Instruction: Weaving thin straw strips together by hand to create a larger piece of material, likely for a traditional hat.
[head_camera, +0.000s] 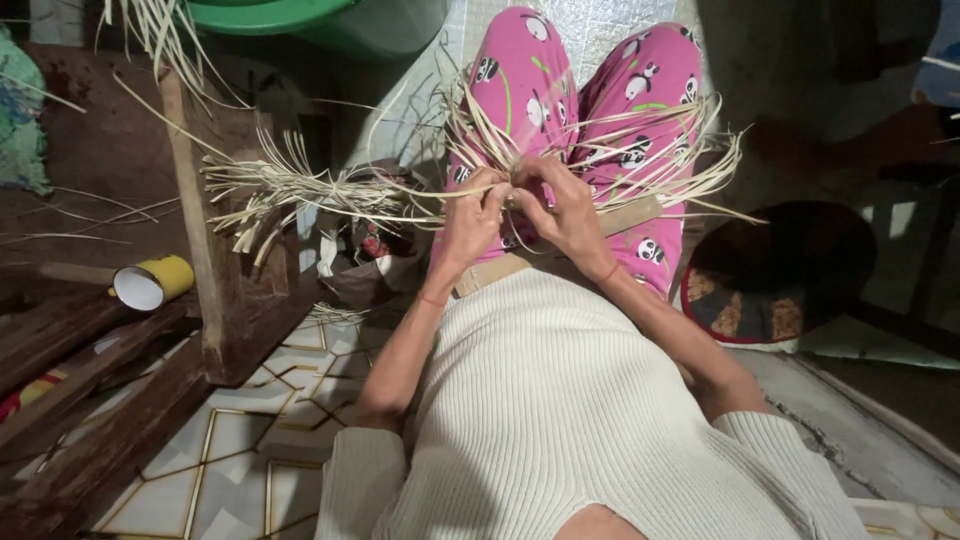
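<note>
Cream ribbed sweater fills the bottom of the view, and both forearms run up from it to the work at twelve o'clock. That work is a bundle of pale straw strips lying across the lap, on pink patterned trousers, over a flat wooden slat. Left hand and right hand meet over the knot of the bundle — fingers of both curled in and pinching strips between thumb and fingertips, knuckles nearly touching. Loose ends fan out toward two and ten o'clock.

To do this step well, I judge the pinch should stay close to the crossing point, the strips kept flat, not twisted, and tension even on both sides — brittle straw may split if bent sharply.

At nine o'clock a second straw sheaf rests on a wooden frame; a yellow tube lies at eight o'clock; a round cushion sits at three.
</note>
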